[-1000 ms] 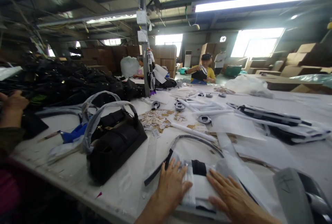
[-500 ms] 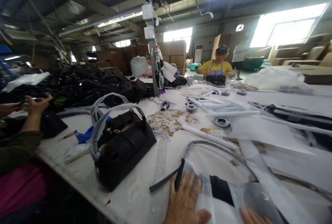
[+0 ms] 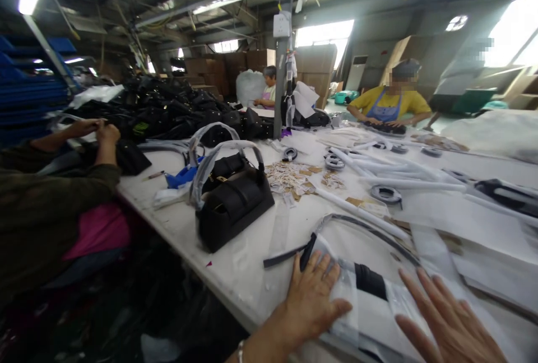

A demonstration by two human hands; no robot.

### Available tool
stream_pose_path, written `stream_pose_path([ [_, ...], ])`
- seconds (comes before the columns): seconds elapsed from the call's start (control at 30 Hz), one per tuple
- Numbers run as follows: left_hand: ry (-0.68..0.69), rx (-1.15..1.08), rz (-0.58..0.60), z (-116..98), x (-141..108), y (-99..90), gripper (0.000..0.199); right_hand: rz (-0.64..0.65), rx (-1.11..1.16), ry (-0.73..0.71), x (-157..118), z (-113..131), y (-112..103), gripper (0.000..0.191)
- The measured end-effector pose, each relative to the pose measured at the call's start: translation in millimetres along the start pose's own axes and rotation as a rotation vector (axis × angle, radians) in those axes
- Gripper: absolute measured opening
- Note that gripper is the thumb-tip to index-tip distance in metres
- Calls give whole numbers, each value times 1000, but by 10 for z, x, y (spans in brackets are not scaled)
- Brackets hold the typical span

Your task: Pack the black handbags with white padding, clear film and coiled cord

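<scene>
Close in front of me lies a bag [image 3: 370, 280] with a black band showing and pale translucent wrapping around it. A dark wrapped strap [image 3: 370, 227] curves behind it. My left hand [image 3: 313, 296] rests flat on the wrapping at its left end, fingers spread, beside a short black strap piece. My right hand [image 3: 448, 318] is open over the right end, fingers stretched out; whether it touches cannot be told. Neither hand grips anything. To the left stands an upright black handbag [image 3: 237, 200], its handles covered in clear film.
Loose tags and cards [image 3: 294, 178], white tubes [image 3: 390, 181] and coiled straps [image 3: 385, 195] lie on the white table [image 3: 239, 279]. A pole [image 3: 279, 88] rises beyond. Black bags are heaped at the back left. A co-worker's hands [image 3: 105, 130] work at left; other people sit across.
The view has swung left, so things appear further right. My right hand has come further into view, fingers spread. My left hand stays on the wrapped bag.
</scene>
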State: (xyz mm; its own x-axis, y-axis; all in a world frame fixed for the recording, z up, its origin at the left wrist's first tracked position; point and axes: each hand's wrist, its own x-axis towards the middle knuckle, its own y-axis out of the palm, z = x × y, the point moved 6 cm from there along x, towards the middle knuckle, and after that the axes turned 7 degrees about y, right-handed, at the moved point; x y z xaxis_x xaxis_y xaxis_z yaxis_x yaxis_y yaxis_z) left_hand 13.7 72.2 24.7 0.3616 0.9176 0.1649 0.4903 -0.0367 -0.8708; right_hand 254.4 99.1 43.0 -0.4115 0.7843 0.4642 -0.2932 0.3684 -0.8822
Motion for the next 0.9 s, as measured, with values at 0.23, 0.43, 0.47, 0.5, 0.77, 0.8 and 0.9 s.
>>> stream_pose_path([
  [0.23, -26, -78, -104, 21, -10, -45, 47, 186, 72, -98, 491, 875, 524, 65],
  [0.43, -174, -139, -461, 535, -391, -643, 29, 322, 69, -75, 345, 872, 873, 60],
  [0.47, -231, -23, -497, 669, -517, -765, 27, 331, 81, -68, 349, 871, 846, 60],
  [0.5, -299, 103, -505, 808, -645, -865, 26, 341, 94, -58, 360, 875, 816, 60],
  [0.77, -582, 606, -173, 1437, -1128, -934, 21, 344, 200, -14, 420, 937, 749, 58],
  [0.8, -573, 629, -169, 1408, -1071, -944, 23, 350, 206, -9, 418, 938, 750, 59],
  [0.9, -469, 564, -198, 1264, -689, -995, 22, 379, 224, 4, 418, 945, 740, 60],
])
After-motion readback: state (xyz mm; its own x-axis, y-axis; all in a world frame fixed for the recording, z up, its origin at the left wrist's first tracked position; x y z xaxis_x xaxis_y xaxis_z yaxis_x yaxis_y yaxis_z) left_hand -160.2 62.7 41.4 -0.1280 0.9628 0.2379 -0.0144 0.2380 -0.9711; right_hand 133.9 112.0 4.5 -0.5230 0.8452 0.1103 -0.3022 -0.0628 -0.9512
